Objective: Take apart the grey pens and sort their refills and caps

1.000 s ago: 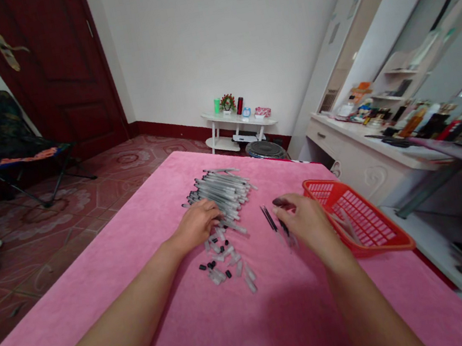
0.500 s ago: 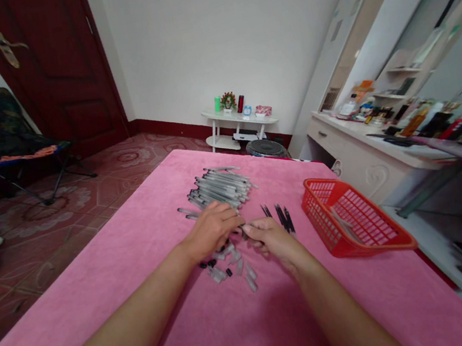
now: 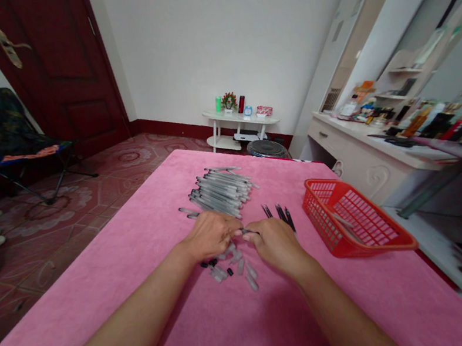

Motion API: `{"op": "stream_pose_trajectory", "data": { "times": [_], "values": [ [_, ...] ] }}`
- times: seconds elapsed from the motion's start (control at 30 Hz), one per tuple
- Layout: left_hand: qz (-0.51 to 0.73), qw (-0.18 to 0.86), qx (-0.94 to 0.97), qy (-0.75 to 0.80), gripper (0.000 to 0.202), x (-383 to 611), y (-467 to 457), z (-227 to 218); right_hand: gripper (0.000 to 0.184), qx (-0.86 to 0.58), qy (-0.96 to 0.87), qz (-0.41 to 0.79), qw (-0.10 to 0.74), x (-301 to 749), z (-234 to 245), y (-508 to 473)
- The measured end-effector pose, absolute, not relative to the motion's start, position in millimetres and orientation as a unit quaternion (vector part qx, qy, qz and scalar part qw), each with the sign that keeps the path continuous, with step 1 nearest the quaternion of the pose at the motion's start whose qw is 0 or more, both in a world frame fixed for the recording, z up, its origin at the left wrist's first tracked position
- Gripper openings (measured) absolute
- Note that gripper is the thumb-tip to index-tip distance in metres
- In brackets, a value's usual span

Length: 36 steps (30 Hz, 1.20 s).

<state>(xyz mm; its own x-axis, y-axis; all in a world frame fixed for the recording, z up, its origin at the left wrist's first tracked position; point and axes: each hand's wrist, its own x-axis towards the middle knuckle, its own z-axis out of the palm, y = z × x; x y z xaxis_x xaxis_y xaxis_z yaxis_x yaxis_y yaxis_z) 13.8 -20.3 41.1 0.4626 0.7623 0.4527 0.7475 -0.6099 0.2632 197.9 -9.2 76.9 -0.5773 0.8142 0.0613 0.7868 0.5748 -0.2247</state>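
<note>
Two hands meet over the pink-covered table [image 3: 180, 319], with one slim dark-and-clear pen piece [image 3: 248, 231] spanning the short gap between them. The right hand [image 3: 276, 244] pinches the piece's near end, thumb laid along it and the remaining fingers curled under the palm, with little space between the pads. The left hand [image 3: 214, 234], knuckles uppermost, is bunched; its thumb and forefinger appear to close on the far end, while its other fingertips are hidden beneath the hand.

The step in hand appears to be a pull or twist on the piece. It is best done with both grips close to the joint and in one straight line, the left steady and the right drawing evenly, since a sideways bend could snap so thin a barrel. Low wrists would let any freed part drop gently.

Arranged about the hands: the stacked clear pens [image 3: 221, 190] lie just beyond the left hand; loose clear caps [image 3: 251, 275] and small black plugs [image 3: 230, 271] lie scattered on the near side; black-ended pen parts [image 3: 284, 216] rest in a row just beyond the right hand, beside the red plastic basket [image 3: 327, 227], which holds a few pale slender pieces [image 3: 343, 222].
</note>
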Motion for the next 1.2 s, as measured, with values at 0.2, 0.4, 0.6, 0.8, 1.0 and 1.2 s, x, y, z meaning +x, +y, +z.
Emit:
{"op": "stream_pose_trajectory", "data": {
  "times": [0.2, 0.4, 0.6, 0.8, 1.0, 1.2],
  "values": [
    [0.217, -0.018, 0.870, 0.442, 0.034, 13, -19, 43, 0.028, -0.456, -0.888, 0.011, 0.051, 194, 78, -14],
    [0.193, -0.054, 0.866, 0.459, 0.023, 18, -19, 41, 0.032, -0.448, -0.888, 0.099, 0.033, 196, 74, -7],
    [0.172, 0.068, 0.831, 0.525, 0.034, 16, -17, 48, 0.028, -0.466, -0.884, -0.028, 0.027, 192, 75, -13],
    [0.191, 0.041, 0.814, 0.546, 0.030, 20, -17, 52, 0.026, -0.489, -0.863, 0.055, 0.120, 187, 62, -5],
    [0.248, -0.099, 0.863, 0.429, 0.017, 27, -19, 50, 0.033, -0.433, -0.661, 0.588, 0.173, 200, 51, 10],
    [0.228, -0.111, 0.869, 0.425, 0.012, 24, -20, 48, 0.035, -0.385, -0.639, 0.644, 0.168, 199, 54, 4]
  ]
}}
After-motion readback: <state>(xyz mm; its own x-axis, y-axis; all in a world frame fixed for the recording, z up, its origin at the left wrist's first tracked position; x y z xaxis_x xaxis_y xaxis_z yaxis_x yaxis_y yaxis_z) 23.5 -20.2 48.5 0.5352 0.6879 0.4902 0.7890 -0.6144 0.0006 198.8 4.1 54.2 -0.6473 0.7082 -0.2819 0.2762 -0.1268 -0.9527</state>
